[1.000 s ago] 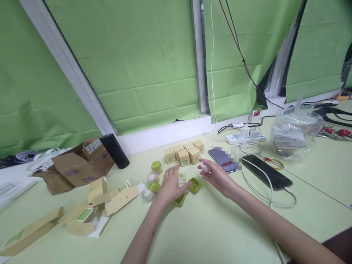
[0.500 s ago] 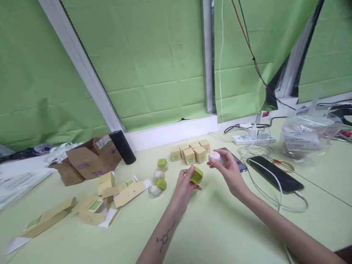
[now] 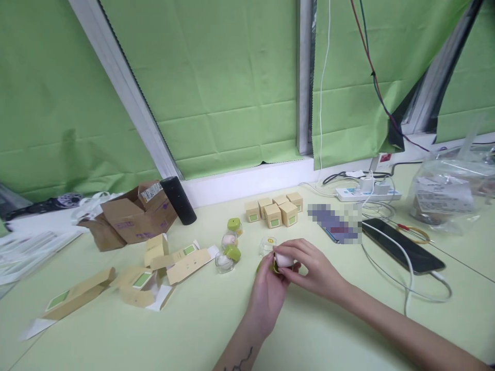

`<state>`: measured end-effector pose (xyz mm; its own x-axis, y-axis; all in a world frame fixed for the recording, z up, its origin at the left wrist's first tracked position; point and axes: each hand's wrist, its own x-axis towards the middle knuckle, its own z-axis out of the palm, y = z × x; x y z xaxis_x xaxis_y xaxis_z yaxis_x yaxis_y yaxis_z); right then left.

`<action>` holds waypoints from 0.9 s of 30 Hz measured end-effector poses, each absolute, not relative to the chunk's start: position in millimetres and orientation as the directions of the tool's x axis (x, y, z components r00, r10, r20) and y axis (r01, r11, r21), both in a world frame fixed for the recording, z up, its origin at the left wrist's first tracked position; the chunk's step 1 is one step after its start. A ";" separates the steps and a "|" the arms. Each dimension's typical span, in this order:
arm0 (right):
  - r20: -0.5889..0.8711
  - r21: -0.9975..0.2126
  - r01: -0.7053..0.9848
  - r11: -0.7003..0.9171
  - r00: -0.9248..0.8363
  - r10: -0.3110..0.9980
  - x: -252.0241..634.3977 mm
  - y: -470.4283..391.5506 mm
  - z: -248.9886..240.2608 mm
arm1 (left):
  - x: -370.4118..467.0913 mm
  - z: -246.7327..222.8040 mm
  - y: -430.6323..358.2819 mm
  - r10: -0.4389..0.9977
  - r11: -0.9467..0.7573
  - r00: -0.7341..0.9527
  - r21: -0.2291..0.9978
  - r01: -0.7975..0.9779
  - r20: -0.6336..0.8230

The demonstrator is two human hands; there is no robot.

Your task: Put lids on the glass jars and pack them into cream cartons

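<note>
Near the middle of the table, my left hand (image 3: 268,293) is closed on a green cap (image 3: 276,263), mostly hidden by fingers. My right hand (image 3: 311,265) pinches a small pale pink round piece (image 3: 284,259) against that cap. Just behind my fingers stands a clear container (image 3: 267,246) with a yellow mark. To the left, a green-topped container (image 3: 234,225), a pinkish-white round piece (image 3: 229,239) and another green cap (image 3: 232,253) beside a clear container (image 3: 224,262) sit close together. Several small tan boxes (image 3: 274,215) stand behind my hands.
Opened tan cartons (image 3: 139,286) lie at the left, with a brown cardboard box (image 3: 135,224) and a black cylinder (image 3: 178,201) behind. At the right are a blurred phone (image 3: 336,226), a black phone (image 3: 404,247), a power strip (image 3: 367,194), cables and a plastic bag (image 3: 448,190).
My right hand has moved left and down, bringing the pink piece to the green cap in my left hand. The clear container behind my fingers now shows. The view has shifted slightly.
</note>
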<state>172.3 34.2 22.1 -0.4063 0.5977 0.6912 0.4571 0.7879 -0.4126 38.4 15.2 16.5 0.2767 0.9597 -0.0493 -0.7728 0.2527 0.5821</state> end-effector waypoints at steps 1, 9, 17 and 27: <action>0.680 -0.411 0.453 0.791 -0.426 0.597 172.2 34.5 21.4 | 37.9 16.2 14.1 0.958 0.256 0.282 0.589 -0.766 -0.050; 0.740 -0.273 0.427 0.862 -0.479 0.472 174.6 36.8 20.4 | 36.3 14.6 10.0 0.950 0.244 0.312 0.640 -0.729 -0.008; 0.617 -0.560 0.350 0.751 -0.429 0.660 172.2 30.0 26.2 | 33.9 16.7 4.9 0.955 0.207 0.298 0.748 -0.630 -0.013; 0.570 -0.660 0.208 0.722 -0.487 0.662 179.0 35.4 30.4 | 29.3 17.5 7.9 0.983 0.106 0.181 0.841 -0.531 -0.010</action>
